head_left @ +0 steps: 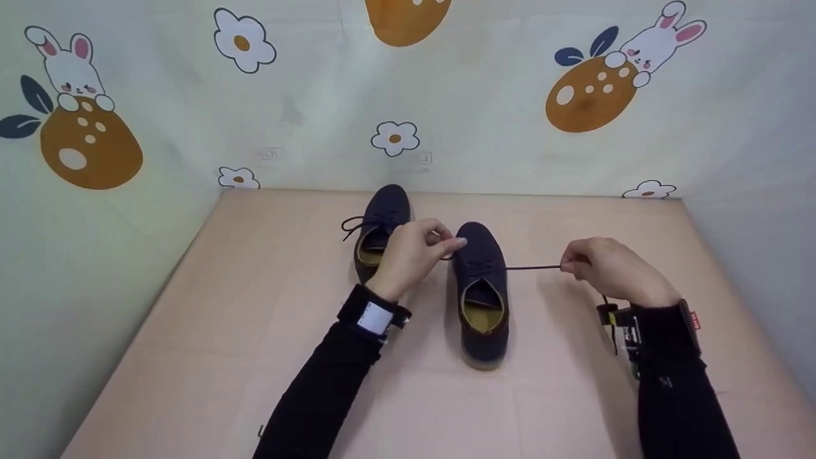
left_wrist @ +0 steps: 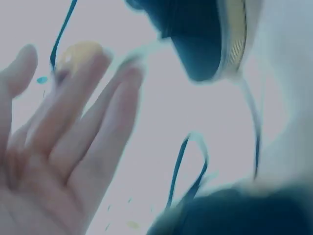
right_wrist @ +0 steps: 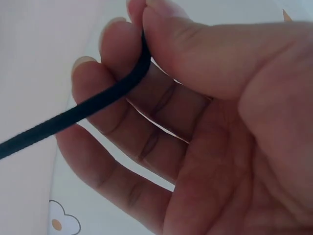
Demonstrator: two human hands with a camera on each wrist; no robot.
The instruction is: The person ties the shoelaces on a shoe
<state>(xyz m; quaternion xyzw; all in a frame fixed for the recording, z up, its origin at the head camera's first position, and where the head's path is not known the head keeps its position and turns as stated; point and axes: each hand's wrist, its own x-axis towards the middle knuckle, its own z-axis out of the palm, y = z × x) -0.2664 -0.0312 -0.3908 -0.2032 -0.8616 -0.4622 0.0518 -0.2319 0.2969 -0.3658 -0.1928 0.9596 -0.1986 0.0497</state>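
Note:
A dark navy shoe [head_left: 482, 248] stands in the middle, its toe pointing away and its tan insole showing. From its right side a dark shoelace [head_left: 534, 268] runs taut to my right hand [head_left: 615, 268]. Thumb and forefinger of that hand pinch the lace, and the other fingers curl loosely below it in the right wrist view. My left hand [head_left: 414, 252] is at the left side of the shoe's toe. In the left wrist view its blurred fingers [left_wrist: 73, 103] are mostly straight, with the thumb apart and a lace [left_wrist: 61, 34] reaching down beside them.
A matching shoe [head_left: 387, 204] stands farther left, partly behind my left hand, with lace loops [head_left: 352, 224] at its side. Both stand on a pale pink surface [head_left: 255, 306]. A printed cloth wall [head_left: 319, 95] with rabbits and flowers rises behind and at the sides.

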